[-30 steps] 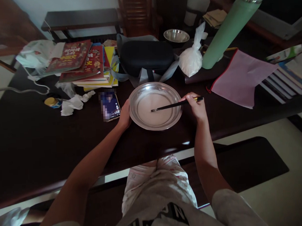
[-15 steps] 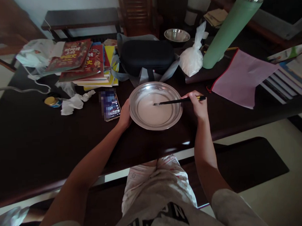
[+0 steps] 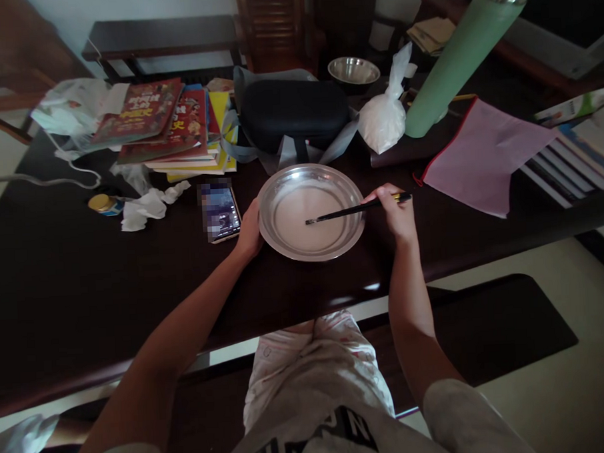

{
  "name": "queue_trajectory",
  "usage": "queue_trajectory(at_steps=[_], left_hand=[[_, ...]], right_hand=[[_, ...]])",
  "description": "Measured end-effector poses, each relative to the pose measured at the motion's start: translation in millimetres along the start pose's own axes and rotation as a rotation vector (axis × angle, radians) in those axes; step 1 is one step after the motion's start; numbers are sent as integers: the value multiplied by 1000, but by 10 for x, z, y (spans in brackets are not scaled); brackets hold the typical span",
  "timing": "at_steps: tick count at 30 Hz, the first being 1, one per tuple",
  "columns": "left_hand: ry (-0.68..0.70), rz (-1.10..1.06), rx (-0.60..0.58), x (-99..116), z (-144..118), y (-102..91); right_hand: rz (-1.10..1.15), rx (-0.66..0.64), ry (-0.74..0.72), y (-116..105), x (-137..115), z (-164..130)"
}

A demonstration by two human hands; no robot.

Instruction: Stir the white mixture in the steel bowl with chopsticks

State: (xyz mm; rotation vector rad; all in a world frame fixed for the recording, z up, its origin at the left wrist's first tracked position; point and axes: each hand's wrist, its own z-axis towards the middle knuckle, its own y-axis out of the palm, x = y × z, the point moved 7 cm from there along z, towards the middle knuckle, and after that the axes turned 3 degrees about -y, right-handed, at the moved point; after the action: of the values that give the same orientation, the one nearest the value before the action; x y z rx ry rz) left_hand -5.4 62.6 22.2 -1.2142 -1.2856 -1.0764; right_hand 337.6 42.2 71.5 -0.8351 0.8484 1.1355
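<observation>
The black utensil (image 3: pixel 349 212) points leftward, long axis slightly slanted, mostly left of the right hand (image 3: pixel 397 212) pinching it; the left hand (image 3: pixel 251 230) grips the bowl (image 3: pixel 310 255).

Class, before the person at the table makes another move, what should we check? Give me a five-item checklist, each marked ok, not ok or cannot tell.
1. Left hand against the side of the round, silver-coloured metal bowl: ok.
2. Slim black stick with a gold-coloured band held in the right hand: ok.
3. Stick's tip dipped in the pale, milky liquid: cannot tell; it shows over the liquid, but contact is unclear.
4. Flat rectangular phone well away from the left hand: not ok; it lies close beside it.
5. White, knotted plastic bag tied shut: ok; its neck is twisted up.
</observation>
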Motion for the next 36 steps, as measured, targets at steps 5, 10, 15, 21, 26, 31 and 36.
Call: queue_trajectory(at_steps=[5,10,15,21,26,31,36], left_hand=[[22,15,40,-53,15,4],[63,51,27,-92,44,-13],[84,94,29,-69,49,-35],[27,44,26,-43,13,-6],[32,51,30,5,-11,8],[76,136,24,76,-20,-16],[69,175,22,72,-20,-28]], right_hand=[[-28,34,-6,-27,10,4],[-24,14,12,-9,19,-4],[-21,46,-6,-22,5,2],[-37,-20,11,23,7,5],[-1,84,-6,-53,21,7],[-22,-4,11,11,26,5],[6,64,-12,-36,0,13]])
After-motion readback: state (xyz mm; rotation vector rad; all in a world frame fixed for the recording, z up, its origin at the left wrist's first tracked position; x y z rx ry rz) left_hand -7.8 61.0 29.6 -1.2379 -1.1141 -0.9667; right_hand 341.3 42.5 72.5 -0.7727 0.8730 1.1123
